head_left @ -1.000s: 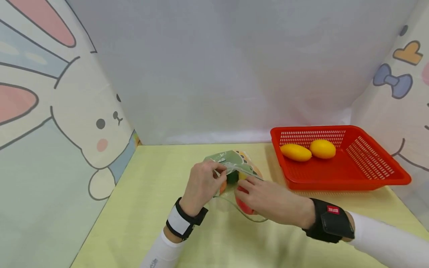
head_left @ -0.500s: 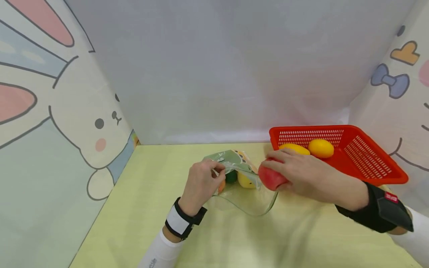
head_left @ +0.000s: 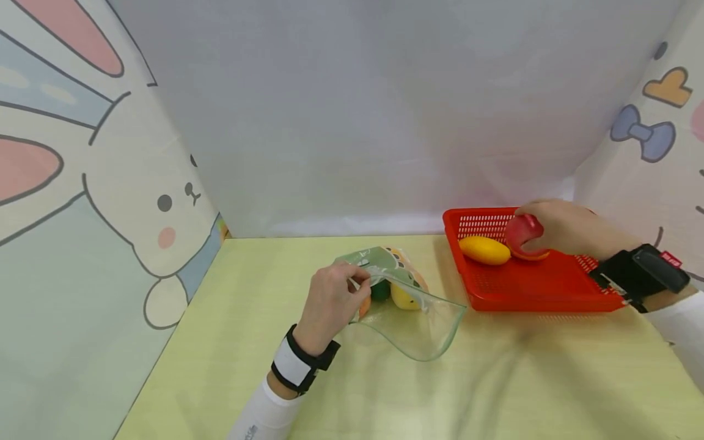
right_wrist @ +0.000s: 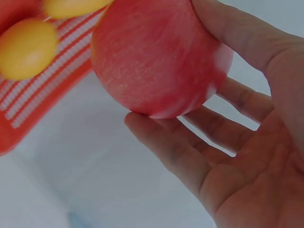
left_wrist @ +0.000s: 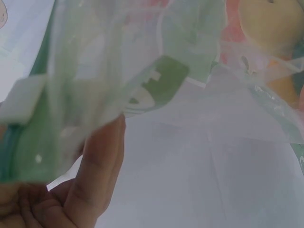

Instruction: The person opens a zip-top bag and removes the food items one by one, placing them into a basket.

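My left hand pinches the edge of a clear zip bag with a green printed panel, which lies on the table with its mouth spread. Inside the bag a yellow fruit, a dark green one and an orange one show. Over the red basket, my right hand holds a red apple between thumb and fingers. Below it in the basket lies an elongated yellow fruit. A second, rounder yellow fruit is mostly behind the apple in the head view.
The red plastic basket with slotted walls stands at the table's right rear, just right of the bag. A pale yellow table is bounded by a grey-white back wall and side panels printed with cartoon rabbits.
My right hand has drawn the red apple out of the bag's mouth and carried it right and back, over the basket. My left hand has stayed at the bag's edge.
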`<state>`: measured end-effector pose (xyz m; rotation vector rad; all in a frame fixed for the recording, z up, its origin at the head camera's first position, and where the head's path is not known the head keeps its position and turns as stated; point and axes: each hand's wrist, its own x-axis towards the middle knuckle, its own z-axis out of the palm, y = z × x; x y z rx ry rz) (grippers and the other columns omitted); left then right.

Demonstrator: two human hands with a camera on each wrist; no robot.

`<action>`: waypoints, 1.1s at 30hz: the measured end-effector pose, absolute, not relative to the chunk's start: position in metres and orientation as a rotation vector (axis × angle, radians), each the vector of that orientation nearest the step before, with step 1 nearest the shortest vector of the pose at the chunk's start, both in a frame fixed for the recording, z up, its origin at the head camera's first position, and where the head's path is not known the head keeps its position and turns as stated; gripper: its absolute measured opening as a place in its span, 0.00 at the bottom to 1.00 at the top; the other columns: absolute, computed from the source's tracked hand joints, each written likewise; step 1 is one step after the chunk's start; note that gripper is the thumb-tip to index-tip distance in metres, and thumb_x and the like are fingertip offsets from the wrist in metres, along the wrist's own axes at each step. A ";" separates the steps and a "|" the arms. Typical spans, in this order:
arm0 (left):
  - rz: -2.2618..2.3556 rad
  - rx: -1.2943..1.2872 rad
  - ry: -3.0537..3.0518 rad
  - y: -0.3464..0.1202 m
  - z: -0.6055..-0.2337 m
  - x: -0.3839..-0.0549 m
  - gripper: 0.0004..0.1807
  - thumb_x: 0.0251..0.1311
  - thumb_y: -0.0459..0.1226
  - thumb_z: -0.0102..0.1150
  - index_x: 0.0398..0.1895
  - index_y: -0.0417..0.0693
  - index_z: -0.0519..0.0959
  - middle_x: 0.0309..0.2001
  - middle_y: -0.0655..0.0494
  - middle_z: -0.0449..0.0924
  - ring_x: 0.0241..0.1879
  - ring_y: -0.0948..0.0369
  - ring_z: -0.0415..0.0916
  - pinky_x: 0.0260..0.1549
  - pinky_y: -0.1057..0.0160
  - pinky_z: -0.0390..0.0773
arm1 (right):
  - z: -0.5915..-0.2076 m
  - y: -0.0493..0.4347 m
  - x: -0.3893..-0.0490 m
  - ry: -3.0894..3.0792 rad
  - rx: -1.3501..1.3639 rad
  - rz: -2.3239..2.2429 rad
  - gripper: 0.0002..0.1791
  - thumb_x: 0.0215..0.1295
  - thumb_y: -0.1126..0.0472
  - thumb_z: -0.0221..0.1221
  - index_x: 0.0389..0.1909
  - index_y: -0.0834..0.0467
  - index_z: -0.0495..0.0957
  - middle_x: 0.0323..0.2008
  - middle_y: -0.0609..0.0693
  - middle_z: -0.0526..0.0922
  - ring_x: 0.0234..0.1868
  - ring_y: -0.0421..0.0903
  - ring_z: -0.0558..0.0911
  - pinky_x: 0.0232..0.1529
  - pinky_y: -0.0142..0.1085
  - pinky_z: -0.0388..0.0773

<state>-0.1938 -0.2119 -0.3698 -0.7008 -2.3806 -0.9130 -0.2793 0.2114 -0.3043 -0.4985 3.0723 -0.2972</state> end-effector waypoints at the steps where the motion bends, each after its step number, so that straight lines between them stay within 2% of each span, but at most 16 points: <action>1: -0.914 -0.699 -2.383 -0.212 -0.370 -0.194 0.04 0.58 0.26 0.70 0.32 0.42 0.90 0.29 0.51 0.89 0.25 0.62 0.83 0.26 0.74 0.76 | -0.308 0.222 -0.286 3.071 -0.483 -0.297 0.38 0.53 0.58 0.79 0.62 0.69 0.77 0.52 0.66 0.84 0.49 0.62 0.80 0.42 0.53 0.88; 10: -0.892 -0.688 -2.398 -0.212 -0.370 -0.194 0.04 0.58 0.27 0.70 0.32 0.43 0.89 0.29 0.52 0.89 0.26 0.63 0.83 0.27 0.75 0.78 | -0.345 0.296 -0.334 3.046 -0.423 -0.189 0.33 0.56 0.63 0.76 0.55 0.78 0.74 0.39 0.65 0.83 0.39 0.59 0.79 0.41 0.54 0.83; 17: -0.906 -0.700 -2.406 -0.212 -0.370 -0.194 0.03 0.58 0.26 0.70 0.32 0.41 0.89 0.30 0.51 0.89 0.27 0.60 0.84 0.27 0.74 0.79 | -0.378 0.330 -0.355 3.040 -0.340 -0.039 0.24 0.55 0.63 0.74 0.46 0.73 0.76 0.34 0.62 0.81 0.35 0.59 0.76 0.40 0.56 0.79; 21: -0.917 -0.697 -2.406 -0.212 -0.370 -0.195 0.03 0.58 0.27 0.71 0.33 0.41 0.89 0.30 0.51 0.89 0.27 0.60 0.84 0.27 0.74 0.79 | -0.390 0.335 -0.362 3.020 -0.297 -0.050 0.27 0.53 0.64 0.76 0.48 0.74 0.77 0.36 0.63 0.83 0.37 0.61 0.77 0.45 0.62 0.80; 24: -0.915 -0.694 -2.403 -0.213 -0.371 -0.195 0.03 0.58 0.26 0.71 0.33 0.40 0.89 0.30 0.51 0.89 0.27 0.60 0.84 0.27 0.74 0.79 | -0.398 0.333 -0.368 3.020 -0.302 -0.071 0.28 0.53 0.65 0.76 0.51 0.75 0.76 0.39 0.68 0.83 0.39 0.64 0.77 0.49 0.67 0.79; 28: -0.916 -0.693 -2.404 -0.213 -0.372 -0.195 0.03 0.58 0.26 0.71 0.34 0.39 0.89 0.30 0.50 0.89 0.26 0.60 0.84 0.27 0.75 0.78 | -0.407 0.329 -0.373 3.010 -0.243 -0.103 0.31 0.60 0.65 0.72 0.59 0.77 0.72 0.50 0.78 0.79 0.46 0.70 0.75 0.58 0.73 0.74; 33: -0.924 -0.697 -2.401 -0.212 -0.371 -0.196 0.03 0.58 0.26 0.71 0.34 0.39 0.89 0.31 0.50 0.89 0.27 0.59 0.84 0.27 0.75 0.78 | -0.412 0.328 -0.373 2.981 -0.168 -0.130 0.36 0.68 0.62 0.66 0.67 0.79 0.65 0.59 0.84 0.70 0.53 0.76 0.72 0.63 0.75 0.68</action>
